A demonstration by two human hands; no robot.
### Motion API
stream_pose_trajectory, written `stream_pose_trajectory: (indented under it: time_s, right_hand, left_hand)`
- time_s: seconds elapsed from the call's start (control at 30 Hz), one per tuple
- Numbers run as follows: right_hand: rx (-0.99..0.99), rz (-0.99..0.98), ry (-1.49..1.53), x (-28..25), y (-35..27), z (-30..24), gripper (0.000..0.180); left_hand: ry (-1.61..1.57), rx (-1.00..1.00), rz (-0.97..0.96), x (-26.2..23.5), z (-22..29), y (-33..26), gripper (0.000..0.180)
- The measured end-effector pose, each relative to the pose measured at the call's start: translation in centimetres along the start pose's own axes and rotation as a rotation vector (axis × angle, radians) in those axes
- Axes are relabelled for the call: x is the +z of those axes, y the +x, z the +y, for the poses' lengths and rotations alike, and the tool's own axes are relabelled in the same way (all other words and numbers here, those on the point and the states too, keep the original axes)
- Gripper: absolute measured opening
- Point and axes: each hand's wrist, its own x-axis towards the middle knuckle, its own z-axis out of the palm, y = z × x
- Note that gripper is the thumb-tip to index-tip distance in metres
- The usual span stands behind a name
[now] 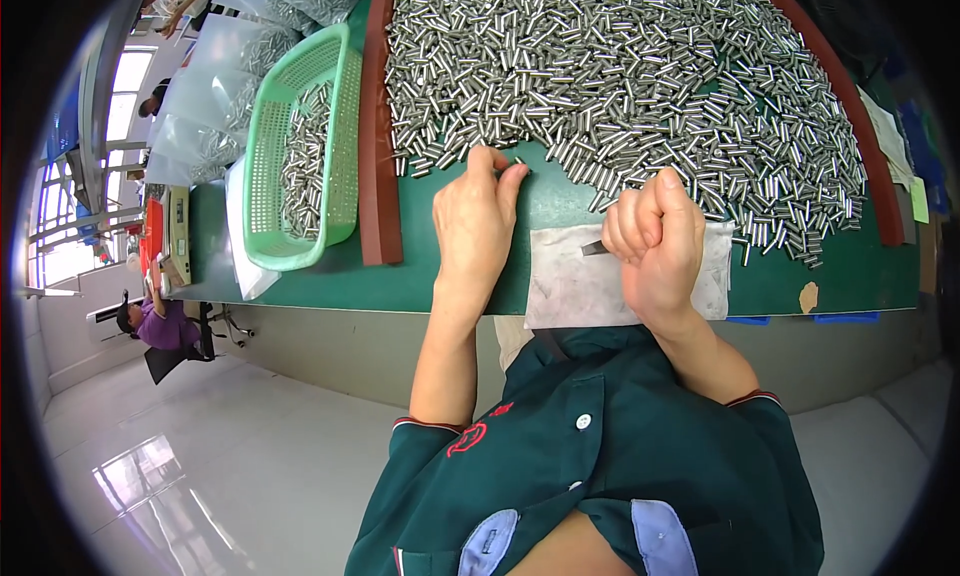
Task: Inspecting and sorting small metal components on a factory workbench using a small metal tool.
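A thick layer of short, shiny metal pins point(620, 66) covers the far part of the green table. At the near edge of this layer is my left hand point(472, 221), its thumb and fingers drawn together at a small metal pin point(519, 162) by the thumb tip. My right hand point(655, 241) is closed in a fist over a whitish, smudged cloth point(560, 286). From the fist's left side sticks out the flat, dark end of a thin tool point(595, 248); the rest is hidden in my fingers, so its kind does not show.
Reddish-brown bars point(380, 176) border the pins at left and right. A light green plastic basket point(258, 206) holding more pins stands left. Behind it are clear bags of pins point(215, 106). A scale point(178, 236) sits at the table's left end. Another person point(165, 326) sits farther left.
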Motion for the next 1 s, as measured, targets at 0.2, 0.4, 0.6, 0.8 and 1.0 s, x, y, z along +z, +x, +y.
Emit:
stream_pose_trajectory:
  time_s: [0.2, 0.4, 0.6, 0.8, 1.0]
  right_hand:
    - [0.005, 0.003, 0.011, -0.1, 0.1, -0.1, 0.044]
    - [0.012, -0.023, -0.057, -0.3, 0.2, 0.1, 0.043]
    - [0.001, -0.036, -0.062, -0.2, 0.2, 0.1, 0.044]
    - [0.003, 0.0, 0.007, 0.0, 0.1, 0.1, 0.044]
    - [-0.011, -0.009, 0.003, -0.2, -0.1, 0.1, 0.044]
  left_hand:
    - [0.028, 0.006, -0.047, 1.4, 0.3, 0.9, 0.016]
    - [-0.594, -0.132, -0.013, 0.8, 0.0, 0.6, 0.004]
    - [-1.949, -0.441, -0.38, -0.2, -2.4, 0.5, 0.007]
    - [-1.716, -0.44, -0.325, -0.1, -1.7, 0.4, 0.01]
    - [-1.625, -0.451, -0.328, -0.1, -1.3, 0.2, 0.011]
